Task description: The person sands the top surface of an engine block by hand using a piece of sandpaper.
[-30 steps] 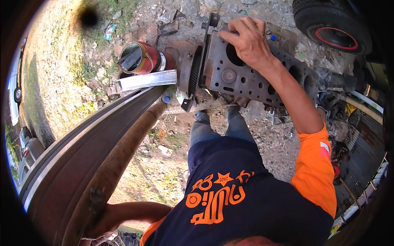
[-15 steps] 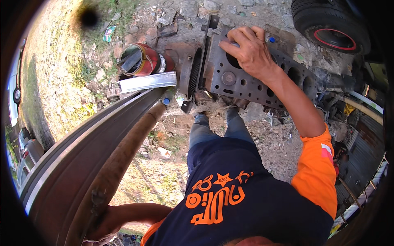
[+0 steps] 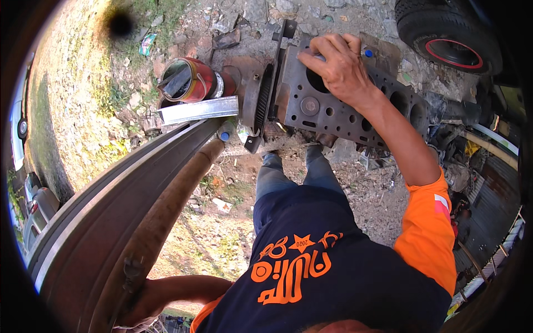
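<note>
My right hand lies on the flat top of a dark metal engine block. Its fingers bend over the far edge, and the thumb reaches left across a large round bore. Several more bores and small holes line the block's face. At the lower left my left hand is against a brown round pole, in shade; its fingers are mostly hidden. Beside the pole runs a long metal beam. At the block's left end stands a toothed wheel with a flat bracket.
A red can stands left of the block, behind a pale metal strip. A blue-capped bottle is near the pole's top. A large tyre stands at the far right. Stones and debris cover the ground.
My right thumb has shifted very slightly on the block, still at the bore. The left hand and the objects around keep their places.
</note>
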A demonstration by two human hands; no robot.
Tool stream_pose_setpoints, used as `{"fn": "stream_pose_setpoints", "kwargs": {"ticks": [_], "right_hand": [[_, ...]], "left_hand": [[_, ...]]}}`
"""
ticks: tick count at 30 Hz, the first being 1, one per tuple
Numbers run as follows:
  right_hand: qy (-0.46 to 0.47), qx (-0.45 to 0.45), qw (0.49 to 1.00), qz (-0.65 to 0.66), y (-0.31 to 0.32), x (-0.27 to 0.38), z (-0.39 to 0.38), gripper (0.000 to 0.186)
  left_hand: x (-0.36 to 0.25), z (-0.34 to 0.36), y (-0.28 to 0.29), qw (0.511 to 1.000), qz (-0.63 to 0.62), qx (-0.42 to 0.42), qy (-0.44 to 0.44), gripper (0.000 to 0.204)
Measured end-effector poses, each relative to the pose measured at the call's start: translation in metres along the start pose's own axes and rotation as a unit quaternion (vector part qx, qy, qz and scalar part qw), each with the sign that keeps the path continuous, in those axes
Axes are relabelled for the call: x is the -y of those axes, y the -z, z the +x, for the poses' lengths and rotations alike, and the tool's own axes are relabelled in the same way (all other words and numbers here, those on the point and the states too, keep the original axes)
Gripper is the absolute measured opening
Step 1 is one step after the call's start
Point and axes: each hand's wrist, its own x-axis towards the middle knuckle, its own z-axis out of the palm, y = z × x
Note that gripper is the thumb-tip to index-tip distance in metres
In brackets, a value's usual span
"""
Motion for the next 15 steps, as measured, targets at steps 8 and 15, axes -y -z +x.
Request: {"fn": "stream_pose_setpoints", "kwargs": {"ticks": [8, 15], "right_hand": [[0.010, 0.000, 1.000, 0.001, 0.000, -0.004, 0.002, 0.024], [0.019, -0.012, 1.000, -0.017, -0.002, -0.012, 0.007, 0.023]], "left_hand": [[-0.002, -0.002, -0.004, 0.999, -0.033, -0.004, 0.009, 0.064], [0.002, 0.000, -0.001, 0.999, -0.039, -0.007, 0.014, 0.064]]}}
